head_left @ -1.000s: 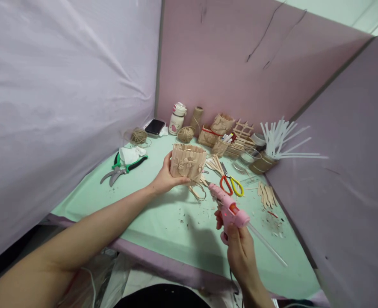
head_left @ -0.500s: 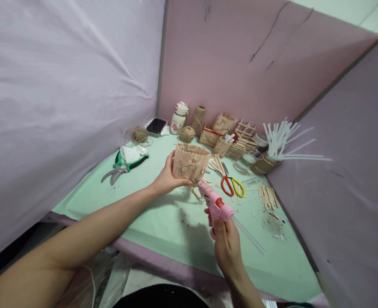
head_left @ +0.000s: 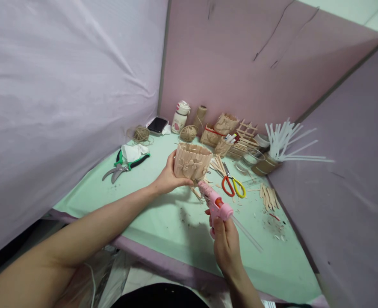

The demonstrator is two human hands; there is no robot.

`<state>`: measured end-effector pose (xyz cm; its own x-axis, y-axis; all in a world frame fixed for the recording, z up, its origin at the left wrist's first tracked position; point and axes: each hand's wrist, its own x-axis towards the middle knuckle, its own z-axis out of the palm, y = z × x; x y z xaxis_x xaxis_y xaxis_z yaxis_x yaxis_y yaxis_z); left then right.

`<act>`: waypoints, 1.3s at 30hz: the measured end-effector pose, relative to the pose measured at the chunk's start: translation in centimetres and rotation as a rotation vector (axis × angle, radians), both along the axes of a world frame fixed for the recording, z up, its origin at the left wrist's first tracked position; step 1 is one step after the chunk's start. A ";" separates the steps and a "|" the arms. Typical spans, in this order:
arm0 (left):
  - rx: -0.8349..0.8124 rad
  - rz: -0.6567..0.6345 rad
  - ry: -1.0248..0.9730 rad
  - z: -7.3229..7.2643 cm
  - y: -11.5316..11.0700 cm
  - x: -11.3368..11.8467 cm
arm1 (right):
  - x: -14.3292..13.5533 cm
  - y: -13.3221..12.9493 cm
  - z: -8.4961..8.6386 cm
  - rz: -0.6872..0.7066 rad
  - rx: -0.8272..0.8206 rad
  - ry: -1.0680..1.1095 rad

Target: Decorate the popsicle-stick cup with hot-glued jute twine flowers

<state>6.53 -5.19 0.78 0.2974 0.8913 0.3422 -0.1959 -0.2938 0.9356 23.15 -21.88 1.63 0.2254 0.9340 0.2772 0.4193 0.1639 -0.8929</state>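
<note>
A wooden stick basket (head_left: 192, 162) with flower shapes on its side is held above the table by my left hand (head_left: 171, 177), thumb along its lower edge. My right hand (head_left: 225, 237) is wrapped round the handle of a pink glue gun (head_left: 216, 202). The gun's nozzle points up and left, close to the basket's lower right edge; whether it touches cannot be made out. A clear glue stick (head_left: 248, 233) sticks out of the gun's back end.
Scissors (head_left: 233, 187) and loose sticks (head_left: 268, 196) lie to the right. Green-handled pruning shears (head_left: 121, 167) lie at the left. Along the back stand a bottle (head_left: 180, 117), twine (head_left: 188, 133), stick containers (head_left: 210, 136) and a holder of white glue sticks (head_left: 266, 164).
The whole view has shifted slightly. Both hands keep their holds on the basket and the glue gun, with hardly any movement between them.
</note>
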 end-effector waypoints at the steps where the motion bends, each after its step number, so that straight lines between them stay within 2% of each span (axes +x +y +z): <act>1: -0.001 -0.002 0.000 0.0 0.0 0.0 | 0.0 0.0 -0.1 -0.001 0.004 -0.005; 16: 0.010 -0.006 0.011 -0.1 0.1 0.0 | 0.2 0.1 -0.6 0.005 0.003 -0.024; 29: 0.026 0.012 0.047 -0.5 0.3 0.0 | 0.7 0.0 -1.8 0.009 -0.014 0.031; 39: 0.016 0.009 0.038 -0.1 0.0 0.0 | 0.6 0.1 -1.6 -0.002 0.015 -0.021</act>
<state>6.48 -5.20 0.68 0.3026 0.8885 0.3450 -0.1575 -0.3104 0.9375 23.77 -21.83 0.05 0.2212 0.9293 0.2957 0.4386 0.1760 -0.8813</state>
